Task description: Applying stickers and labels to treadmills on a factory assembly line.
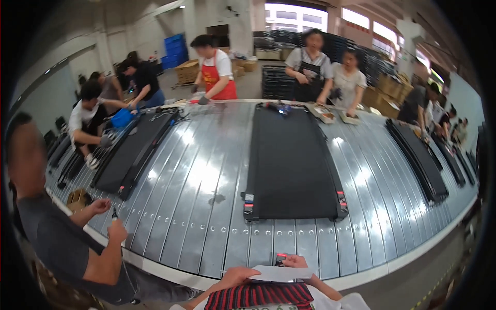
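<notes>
Close to the near edge of the conveyor, my left hand (240,275) pinches one end of a white sheet (283,274). My right hand (298,262) is closed at the sheet's far side, its fingertips on a small black piece with a red stripe (280,257); whether that is a label or a part, I cannot tell. Beyond my hands a long black panel (289,165) lies flat on the conveyor. Its near corners carry red-marked black fittings, and a white label (249,198) sits at the left one.
More black panels lie on the metal-slatted conveyor (196,237) at left (129,150) and right (418,160). A person in grey (67,232) stands close on my left, holding a corded tool (114,213). Other people work along the far side, near small trays (325,114).
</notes>
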Available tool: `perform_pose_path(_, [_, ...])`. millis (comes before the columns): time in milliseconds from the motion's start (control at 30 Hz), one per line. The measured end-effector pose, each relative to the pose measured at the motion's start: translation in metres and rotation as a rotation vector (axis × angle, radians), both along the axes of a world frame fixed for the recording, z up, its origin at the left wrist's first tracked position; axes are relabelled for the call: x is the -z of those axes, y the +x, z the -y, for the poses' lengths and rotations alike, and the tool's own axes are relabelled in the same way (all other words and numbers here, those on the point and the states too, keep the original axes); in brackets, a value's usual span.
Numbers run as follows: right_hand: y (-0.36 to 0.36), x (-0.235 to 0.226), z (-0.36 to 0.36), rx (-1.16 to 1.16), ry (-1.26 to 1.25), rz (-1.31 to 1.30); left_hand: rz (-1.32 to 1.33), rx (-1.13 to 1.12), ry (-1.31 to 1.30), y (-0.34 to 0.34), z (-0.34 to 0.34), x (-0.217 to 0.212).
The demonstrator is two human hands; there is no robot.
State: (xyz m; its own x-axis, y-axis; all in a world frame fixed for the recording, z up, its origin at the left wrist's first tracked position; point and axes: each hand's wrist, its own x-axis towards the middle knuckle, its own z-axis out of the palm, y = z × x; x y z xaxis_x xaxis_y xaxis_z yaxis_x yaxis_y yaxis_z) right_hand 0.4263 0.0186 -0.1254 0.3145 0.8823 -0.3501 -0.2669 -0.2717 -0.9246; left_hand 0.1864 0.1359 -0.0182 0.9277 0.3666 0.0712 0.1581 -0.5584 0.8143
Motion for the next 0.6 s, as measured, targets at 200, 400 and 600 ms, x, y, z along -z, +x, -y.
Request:
perform_pose_path(200, [-0.001,-0.009,0.003,0.008,0.031,-0.068,0.009,0.021,-0.143,0.004,0.000,-0.009])
perform_pose_path(400, [-0.007,0.018,0.004,-0.011,0.037,-0.033,0.002,0.102,-0.055,0.002,-0.010,0.012])
perform_pose_path(600, [-0.015,0.018,0.001,0.009,-0.002,0.021,0.105,0.188,-0.015,0.001,-0.024,0.017])
